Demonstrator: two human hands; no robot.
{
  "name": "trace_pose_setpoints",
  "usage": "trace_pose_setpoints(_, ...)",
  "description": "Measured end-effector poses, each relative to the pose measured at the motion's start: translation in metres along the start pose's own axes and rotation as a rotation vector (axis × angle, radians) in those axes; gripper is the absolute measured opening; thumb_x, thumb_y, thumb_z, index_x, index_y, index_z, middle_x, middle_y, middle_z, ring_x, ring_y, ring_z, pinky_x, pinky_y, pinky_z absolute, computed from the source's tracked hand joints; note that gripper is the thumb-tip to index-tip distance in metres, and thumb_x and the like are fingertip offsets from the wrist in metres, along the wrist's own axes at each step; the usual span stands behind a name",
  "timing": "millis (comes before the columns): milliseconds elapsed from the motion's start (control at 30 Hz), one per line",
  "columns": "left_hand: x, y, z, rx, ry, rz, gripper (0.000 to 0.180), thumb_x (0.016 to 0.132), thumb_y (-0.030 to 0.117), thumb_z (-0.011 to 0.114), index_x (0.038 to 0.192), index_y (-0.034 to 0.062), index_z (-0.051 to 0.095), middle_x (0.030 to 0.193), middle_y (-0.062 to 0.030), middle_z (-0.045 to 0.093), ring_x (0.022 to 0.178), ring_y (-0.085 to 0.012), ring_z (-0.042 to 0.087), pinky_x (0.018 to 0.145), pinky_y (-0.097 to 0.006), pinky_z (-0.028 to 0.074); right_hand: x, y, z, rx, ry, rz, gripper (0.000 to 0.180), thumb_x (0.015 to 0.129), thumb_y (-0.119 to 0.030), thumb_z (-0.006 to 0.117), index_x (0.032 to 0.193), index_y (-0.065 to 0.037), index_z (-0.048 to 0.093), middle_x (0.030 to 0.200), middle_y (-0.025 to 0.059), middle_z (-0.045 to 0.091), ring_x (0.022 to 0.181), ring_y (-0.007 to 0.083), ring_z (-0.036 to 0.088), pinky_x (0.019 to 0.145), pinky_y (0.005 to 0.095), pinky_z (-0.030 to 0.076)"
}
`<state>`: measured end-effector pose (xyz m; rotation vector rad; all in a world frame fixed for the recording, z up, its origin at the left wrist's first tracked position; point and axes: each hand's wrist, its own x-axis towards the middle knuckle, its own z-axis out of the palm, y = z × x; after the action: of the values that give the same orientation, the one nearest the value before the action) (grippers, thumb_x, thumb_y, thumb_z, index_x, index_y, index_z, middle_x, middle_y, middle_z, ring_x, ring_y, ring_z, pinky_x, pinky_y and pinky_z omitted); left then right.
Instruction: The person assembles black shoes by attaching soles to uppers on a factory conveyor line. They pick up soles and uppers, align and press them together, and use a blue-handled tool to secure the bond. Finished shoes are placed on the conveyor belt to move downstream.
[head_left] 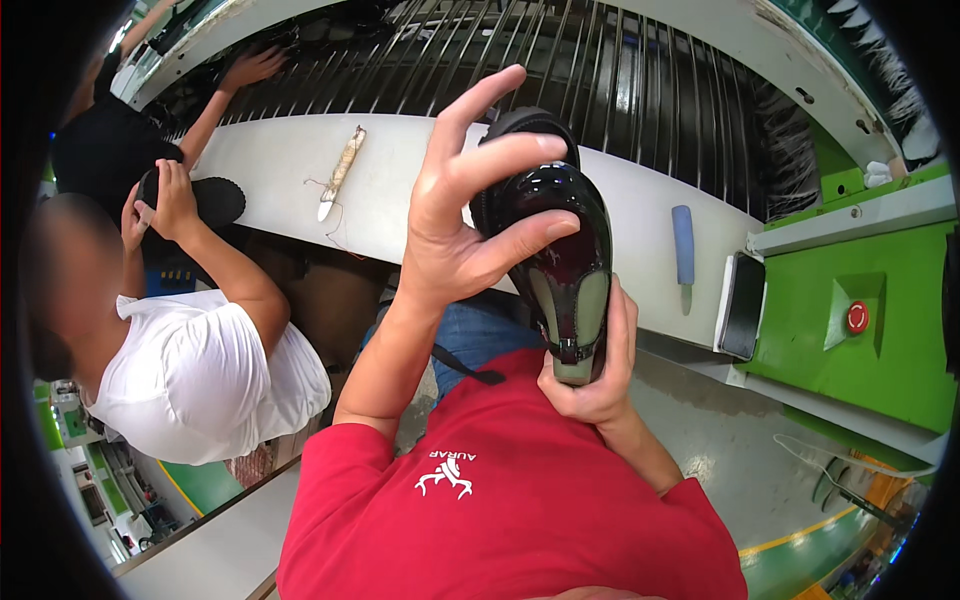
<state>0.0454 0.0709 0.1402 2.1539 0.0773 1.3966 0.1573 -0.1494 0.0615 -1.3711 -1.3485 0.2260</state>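
A glossy black shoe (565, 215) with a strap stands toe-up before me, fitted over a grey-green last (573, 370). My right hand (600, 375) is closed around its heel end. My left hand (450, 200) is at the toe with its fingers spread. Its thumb lies across the front of the shoe, and a bent finger reaches over the toe; I cannot tell how firmly they touch. Behind the toe shows a black piece with a rounded edge (530, 122), partly hidden by the shoe and fingers.
On the white worktop (640, 190) lie a blue-handled tool (684, 245) and a tape-wrapped tool (345, 170) with thread. Metal rollers (640, 90) run beyond. A green machine panel with a red button (857, 317) stands right. At left, a white-shirted co-worker (205, 370) holds a black sole-shaped piece (218, 201); another person reaches toward the rollers.
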Motion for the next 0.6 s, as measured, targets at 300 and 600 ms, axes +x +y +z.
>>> trace_pose_setpoints(300,0.008,0.016,-0.005,0.062,-0.004,-0.097,0.050,0.077,0.029,0.096,0.116,0.0054,0.078,0.151,-0.0352,0.054,0.122,-0.0326,0.070,0.096,-0.038,0.059,0.000,0.000,-0.003,-0.037,0.000,-0.037,0.114,0.057,-0.005,0.084,0.158,0.013,0.034,0.147,0.0322,0.049,0.127,0.0462,0.057,0.107,0.0516,0.049)
trace_pose_setpoints(600,0.007,0.024,-0.005,-0.048,0.039,-0.199,0.047,0.070,0.026,0.099,0.107,0.0059,0.079,0.151,-0.0247,0.058,0.126,-0.0327,0.067,0.101,-0.041,0.056,0.002,-0.005,-0.002,-0.068,0.011,-0.072,0.108,0.061,-0.002,0.080,0.158,0.014,0.035,0.142,0.0302,0.051,0.124,0.0437,0.058,0.106,0.0484,0.050)
